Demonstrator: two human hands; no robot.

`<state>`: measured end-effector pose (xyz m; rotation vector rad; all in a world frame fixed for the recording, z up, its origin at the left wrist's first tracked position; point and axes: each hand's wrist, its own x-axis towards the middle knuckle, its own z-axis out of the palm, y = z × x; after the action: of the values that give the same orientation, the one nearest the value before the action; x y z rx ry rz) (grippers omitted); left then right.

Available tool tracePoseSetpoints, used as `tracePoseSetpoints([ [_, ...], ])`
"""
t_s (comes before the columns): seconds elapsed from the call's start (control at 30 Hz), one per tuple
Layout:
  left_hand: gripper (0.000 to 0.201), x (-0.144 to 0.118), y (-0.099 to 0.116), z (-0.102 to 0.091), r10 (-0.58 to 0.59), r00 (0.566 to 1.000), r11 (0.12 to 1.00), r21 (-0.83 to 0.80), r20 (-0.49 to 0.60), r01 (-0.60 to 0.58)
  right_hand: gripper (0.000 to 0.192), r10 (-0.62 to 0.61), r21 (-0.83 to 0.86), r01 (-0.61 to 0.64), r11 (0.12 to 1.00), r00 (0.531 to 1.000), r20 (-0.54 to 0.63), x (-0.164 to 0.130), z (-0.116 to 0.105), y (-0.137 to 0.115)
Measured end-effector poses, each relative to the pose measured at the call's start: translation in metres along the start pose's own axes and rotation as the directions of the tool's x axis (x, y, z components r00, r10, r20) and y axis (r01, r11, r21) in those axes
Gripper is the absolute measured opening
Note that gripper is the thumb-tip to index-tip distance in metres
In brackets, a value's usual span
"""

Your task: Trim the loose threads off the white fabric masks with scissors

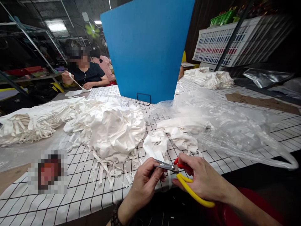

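My right hand point(203, 179) grips a pair of scissors point(188, 185) with yellow and red handles, its blades pointing left. My left hand point(145, 182) pinches a white fabric strip point(156, 149) near the table's front edge, right at the blade tips. The strip rises from between my hands toward a small heap of white fabric pieces point(181, 135). Whether the blades are closed on the strip is hidden by my fingers.
A big pile of white cloth point(108, 125) and cut scraps lie left of my hands on the checked table point(70, 197). A clear plastic bag point(230, 128) spreads to the right. A blue divider board point(148, 47) stands behind. A person point(84, 70) works with fabric at the far left.
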<state>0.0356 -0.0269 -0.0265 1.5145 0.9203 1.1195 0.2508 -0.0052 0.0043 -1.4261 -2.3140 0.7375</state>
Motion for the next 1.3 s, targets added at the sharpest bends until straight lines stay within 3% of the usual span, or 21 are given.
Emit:
tracePoseSetpoints([
  [0.17, 0.023, 0.0, -0.004, 0.001, -0.043, 0.999, 0.997, -0.071, 0.005, 0.043, 0.036, 0.015, 0.045, -0.015, 0.999, 1.0, -0.009, 0.001, 0.007, 0.002],
  [0.3, 0.022, 0.002, -0.006, 0.0, -0.085, 0.996, 0.983, -0.161, 0.001, 0.084, 0.04, 0.065, 0.25, -0.066, 0.966, 0.998, 0.013, 0.0, 0.012, 0.012],
  [0.37, 0.025, 0.004, -0.007, -0.002, -0.089, 0.996, 0.993, -0.078, -0.008, 0.088, 0.038, 0.101, 0.396, -0.093, 0.914, 0.995, 0.002, 0.0, 0.012, 0.025],
  [0.43, 0.025, 0.01, -0.011, -0.003, -0.092, 0.995, 0.985, 0.142, -0.03, 0.095, 0.036, 0.179, 0.492, -0.127, 0.861, 0.982, -0.059, 0.0, 0.008, 0.045],
  [0.5, 0.026, 0.02, -0.021, -0.001, -0.087, 0.993, 0.893, 0.436, -0.075, 0.111, 0.036, 0.301, 0.5, -0.178, 0.847, 0.937, -0.176, -0.002, 0.002, 0.069],
  [0.57, 0.04, 0.036, -0.035, 0.004, -0.093, 0.99, 0.727, 0.671, -0.11, 0.143, 0.037, 0.407, 0.453, -0.241, 0.858, 0.857, -0.315, -0.008, -0.005, 0.094],
  [0.63, 0.047, 0.056, -0.047, 0.009, -0.152, 0.983, 0.597, 0.783, -0.103, 0.174, 0.039, 0.47, 0.417, -0.296, 0.859, 0.778, -0.416, -0.017, -0.012, 0.115],
  [0.73, 0.026, 0.085, -0.049, 0.004, -0.28, 0.959, 0.57, 0.798, -0.034, 0.195, 0.042, 0.507, 0.431, -0.312, 0.846, 0.722, -0.472, -0.03, -0.014, 0.135],
  [0.8, 0.019, 0.103, -0.034, -0.015, -0.318, 0.948, 0.591, 0.776, -0.026, 0.22, 0.042, 0.506, 0.447, -0.296, 0.844, 0.713, -0.484, -0.031, -0.01, 0.14],
  [0.87, 0.031, 0.119, -0.005, -0.046, -0.289, 0.95, 0.586, 0.763, -0.117, 0.272, 0.039, 0.492, 0.472, -0.255, 0.844, 0.721, -0.488, -0.022, -0.003, 0.138],
  [0.93, 0.036, 0.133, 0.029, -0.085, -0.08, 0.936, 0.556, 0.764, -0.342, 0.327, 0.033, 0.446, 0.461, -0.213, 0.862, 0.749, -0.49, -0.003, 0.004, 0.13],
  [0.97, 0.035, 0.14, 0.046, -0.105, 0.04, 0.916, 0.5, 0.802, -0.4, 0.328, 0.029, 0.409, 0.42, -0.202, 0.885, 0.769, -0.491, 0.009, 0.008, 0.124],
  [1.03, 0.036, 0.148, 0.074, -0.138, 0.204, 0.891, 0.302, 0.892, -0.405, 0.336, 0.024, 0.332, 0.294, -0.205, 0.933, 0.805, -0.492, 0.034, 0.013, 0.112],
  [1.1, 0.046, 0.148, 0.09, -0.156, 0.159, 0.89, 0.071, 0.904, -0.427, 0.421, 0.02, 0.292, 0.196, -0.222, 0.955, 0.817, -0.497, 0.055, 0.016, 0.101],
  [1.17, 0.057, 0.139, 0.093, -0.153, 0.054, 0.867, -0.102, 0.861, -0.496, 0.499, 0.015, 0.291, 0.178, -0.231, 0.957, 0.806, -0.515, 0.068, 0.016, 0.092],
  [1.2, 0.059, 0.133, 0.089, -0.143, 0.021, 0.862, -0.134, 0.853, -0.506, 0.504, 0.014, 0.291, 0.184, -0.228, 0.956, 0.803, -0.52, 0.07, 0.015, 0.087],
  [1.23, 0.057, 0.126, 0.082, -0.129, 0.027, 0.88, -0.121, 0.872, -0.475, 0.474, 0.016, 0.287, 0.218, -0.199, 0.955, 0.806, -0.518, 0.07, 0.012, 0.083],
  [1.3, 0.045, 0.116, 0.062, -0.092, 0.071, 0.96, 0.057, 0.962, -0.27, 0.266, 0.021, 0.254, 0.377, -0.055, 0.925, 0.826, -0.503, 0.067, 0.0, 0.071],
])
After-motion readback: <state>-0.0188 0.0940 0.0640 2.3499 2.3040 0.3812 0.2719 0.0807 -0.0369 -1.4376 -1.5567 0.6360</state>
